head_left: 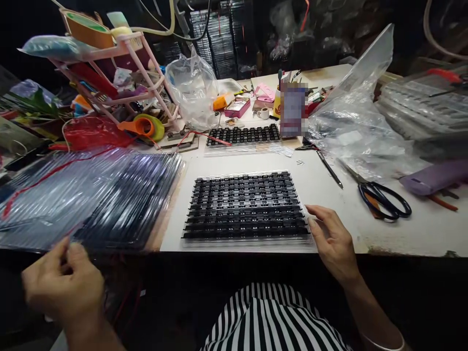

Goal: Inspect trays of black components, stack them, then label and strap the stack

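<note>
On the white table, a clear plastic tray holds rows of small black parts with metal pins. My right hand grips the tray's right edge between thumb and fingers. Off the table's front edge at the left is my left hand, slightly blurred, its fingers pinched on what looks like a thin red string. Beyond that hand lies a wide stack of filled clear trays, with a red string across its top.
Another tray of black parts lies farther back. To the right are scissors, a black pen, pliers and clear plastic bags. A pink rack and an orange tape dispenser stand back left.
</note>
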A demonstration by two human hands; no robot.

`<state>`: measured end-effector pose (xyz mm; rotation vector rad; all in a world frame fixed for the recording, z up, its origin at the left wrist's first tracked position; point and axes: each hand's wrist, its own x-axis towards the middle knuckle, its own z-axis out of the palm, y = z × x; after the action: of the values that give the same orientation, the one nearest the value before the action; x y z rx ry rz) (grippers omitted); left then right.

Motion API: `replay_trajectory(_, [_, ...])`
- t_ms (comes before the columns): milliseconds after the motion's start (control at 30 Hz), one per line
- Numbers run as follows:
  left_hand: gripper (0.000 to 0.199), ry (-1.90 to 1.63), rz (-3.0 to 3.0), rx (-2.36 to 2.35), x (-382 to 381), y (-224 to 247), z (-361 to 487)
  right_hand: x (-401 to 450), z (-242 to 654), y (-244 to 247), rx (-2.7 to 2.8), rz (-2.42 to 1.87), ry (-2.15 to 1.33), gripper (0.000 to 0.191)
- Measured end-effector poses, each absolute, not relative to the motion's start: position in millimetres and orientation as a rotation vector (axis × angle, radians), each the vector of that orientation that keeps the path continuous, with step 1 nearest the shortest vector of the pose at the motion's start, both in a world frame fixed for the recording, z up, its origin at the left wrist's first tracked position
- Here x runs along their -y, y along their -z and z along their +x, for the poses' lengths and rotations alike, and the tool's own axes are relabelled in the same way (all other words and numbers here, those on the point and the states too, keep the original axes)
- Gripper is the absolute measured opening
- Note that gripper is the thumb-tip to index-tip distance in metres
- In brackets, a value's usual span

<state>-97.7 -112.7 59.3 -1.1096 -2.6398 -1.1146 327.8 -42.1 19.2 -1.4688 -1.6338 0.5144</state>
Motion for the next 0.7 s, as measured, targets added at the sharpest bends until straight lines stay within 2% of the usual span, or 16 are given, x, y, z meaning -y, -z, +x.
replay_trajectory(100, [0.039,1.242,-1.343,2.406,103.1,-47.9,-56.1,40.2,330.2,-13.8,1.626,-1.518,-0.497,0.029])
replay_trajectory(300, [0.045,1.751,-1.613,2.67,82.5,-8.9,-24.6,35.9,330.9,-5.0,1.663,-1.585,-0.488,0.033])
replay_trajectory(700, [0.044,1.99,-1.518,2.703,78.0,-6.9,-15.8,26.9,324.2,-10.9,1.402,-1.71,-0.692,0.037])
